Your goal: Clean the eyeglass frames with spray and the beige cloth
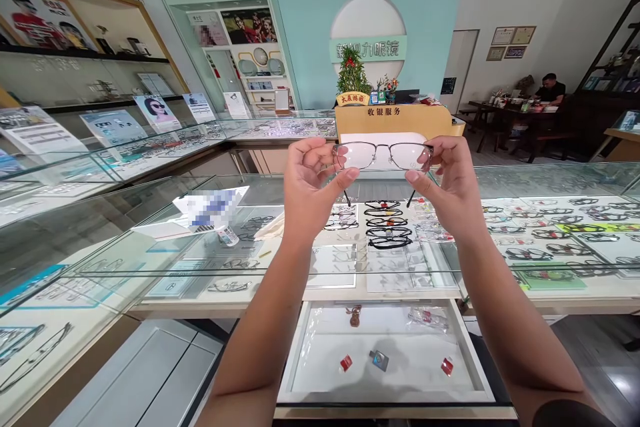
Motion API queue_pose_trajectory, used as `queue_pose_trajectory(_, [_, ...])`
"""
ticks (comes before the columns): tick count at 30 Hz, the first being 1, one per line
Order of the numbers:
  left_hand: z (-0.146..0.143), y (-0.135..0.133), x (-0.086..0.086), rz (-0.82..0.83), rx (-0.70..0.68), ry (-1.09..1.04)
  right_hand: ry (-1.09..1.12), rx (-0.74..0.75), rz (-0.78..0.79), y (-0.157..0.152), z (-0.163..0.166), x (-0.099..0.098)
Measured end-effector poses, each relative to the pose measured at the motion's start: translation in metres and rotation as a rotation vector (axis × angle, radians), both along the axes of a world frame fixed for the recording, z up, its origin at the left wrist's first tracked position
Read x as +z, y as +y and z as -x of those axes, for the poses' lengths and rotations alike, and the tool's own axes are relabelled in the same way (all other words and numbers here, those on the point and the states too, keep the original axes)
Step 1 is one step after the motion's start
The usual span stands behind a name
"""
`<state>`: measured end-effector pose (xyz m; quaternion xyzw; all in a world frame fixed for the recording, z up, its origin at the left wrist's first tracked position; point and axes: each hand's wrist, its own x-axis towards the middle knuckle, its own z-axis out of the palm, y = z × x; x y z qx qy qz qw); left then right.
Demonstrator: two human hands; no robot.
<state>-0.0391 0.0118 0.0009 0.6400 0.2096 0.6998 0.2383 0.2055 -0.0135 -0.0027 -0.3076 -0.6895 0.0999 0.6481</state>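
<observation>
A pair of thin-framed eyeglasses (383, 155) is held up level in front of me, above the glass counter. Its clear lenses face me, and the dark temple tips point down. My left hand (317, 170) is closed on the left end of the frame, thumb below and fingers behind. On the right end, my right hand (445, 173) grips it the same way. Under the glasses, a column of black-framed eyeglasses (389, 223) lies on the counter.
Glass display cases (555, 233) full of eyeglasses stretch left and right. Below, an open white drawer (300, 373) holds small red packets and a grey tag. A white folded card (215, 207) and a small bottle (229, 235) stand at left. A person (550, 90) sits far right.
</observation>
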Motion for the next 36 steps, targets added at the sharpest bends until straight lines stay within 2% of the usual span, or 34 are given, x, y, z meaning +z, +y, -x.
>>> queue_pose_trajectory(5, [-0.002,-0.002,0.001,0.023,0.005,-0.023,-0.01,-0.04,-0.008,0.0,0.0,-0.002])
queue_pose_trajectory(14, [-0.003,-0.004,0.0,0.045,0.099,0.015,-0.014,-0.087,-0.022,0.0,0.001,-0.003])
queue_pose_trajectory(21, [-0.007,0.003,-0.006,0.121,0.086,-0.031,0.001,-0.122,0.007,0.001,0.003,-0.005])
queue_pose_trajectory(36, [-0.016,-0.013,-0.003,-0.107,0.434,0.056,0.012,-0.143,0.112,0.008,0.002,-0.01])
